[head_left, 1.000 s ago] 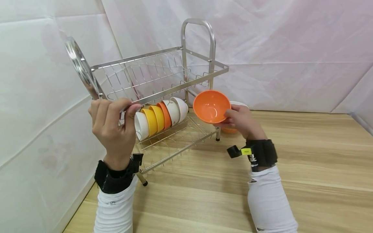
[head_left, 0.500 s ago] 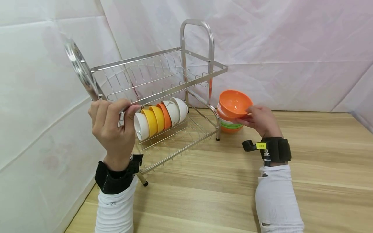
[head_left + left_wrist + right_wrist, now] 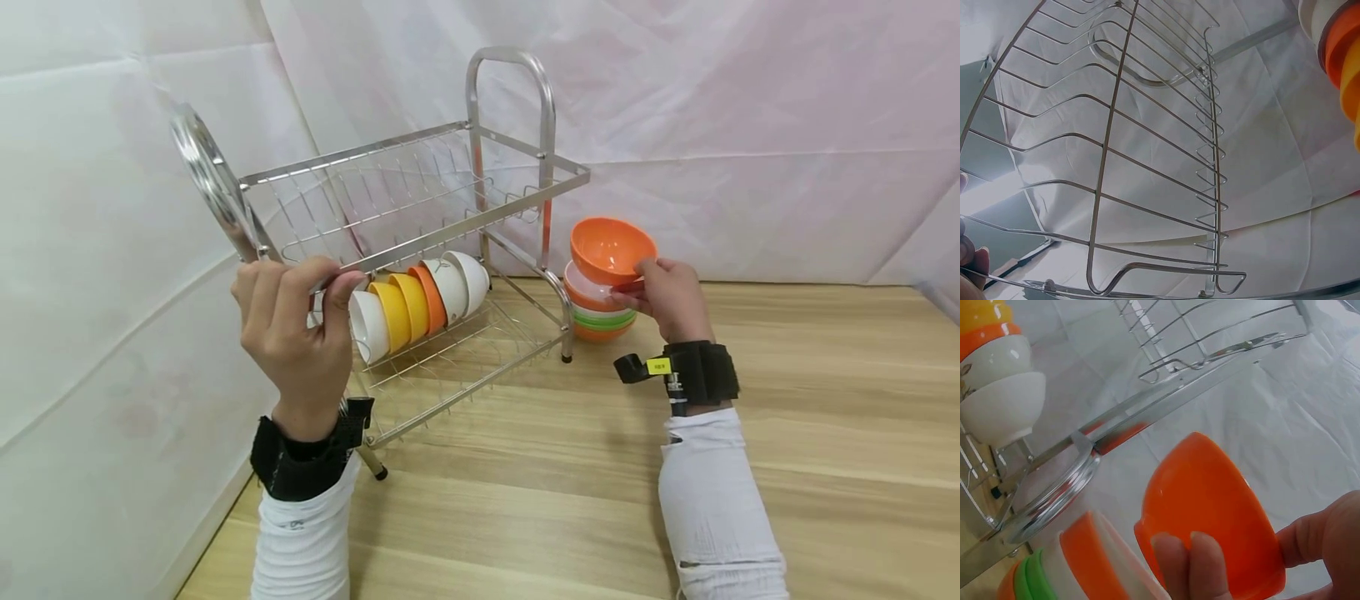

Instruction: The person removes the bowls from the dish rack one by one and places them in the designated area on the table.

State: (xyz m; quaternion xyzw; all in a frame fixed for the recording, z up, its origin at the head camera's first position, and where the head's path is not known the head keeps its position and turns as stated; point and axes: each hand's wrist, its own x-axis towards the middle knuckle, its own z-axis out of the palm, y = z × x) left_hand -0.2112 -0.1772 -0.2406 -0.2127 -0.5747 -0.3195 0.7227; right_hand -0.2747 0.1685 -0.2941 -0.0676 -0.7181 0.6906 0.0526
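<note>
In the head view my left hand [image 3: 296, 337] grips the front rail of the upper tier of a two-tier metal dish rack [image 3: 450, 225], at its near left end. My right hand [image 3: 671, 296] pinches the rim of an orange bowl [image 3: 611, 250], thumb inside and fingers beneath. This bowl is tilted with its opening towards me. Just below it stands a stack of bowls [image 3: 602, 323] in orange, white and green, beside the rack's right leg. The right wrist view shows the held bowl [image 3: 1210, 506] close over the stack [image 3: 1094, 556]; my fingers hide part of its underside.
A row of nested bowls [image 3: 408, 304], white, yellow and orange, lies tipped on the rack's lower tier. Wooden tabletop [image 3: 525, 500] extends in front and to the right. A pale cloth backdrop [image 3: 750, 125] hangs behind and at the left.
My right hand has carried the orange bowl rightwards, from in front of the rack's right end to above the stack. The left hand keeps its grip on the rail.
</note>
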